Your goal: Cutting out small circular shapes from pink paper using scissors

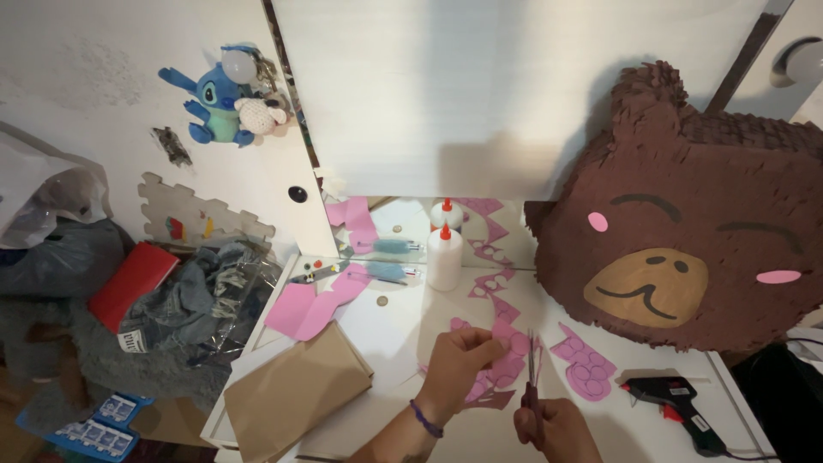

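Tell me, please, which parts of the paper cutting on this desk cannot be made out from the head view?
- Scissors: blades blurred, handles hidden inside the right hand; whether they are open cannot be told.
- Pink paper: the cut line is covered by the left hand and the blades.
- Both forearms: cut off by the bottom edge.
- Glue gun: its cord runs out at the bottom edge.
- Bear pinata: right side cut off by the frame edge.

White wall (514, 94), white table (394, 334), mirror strip (386, 227), dim floor (51, 403)
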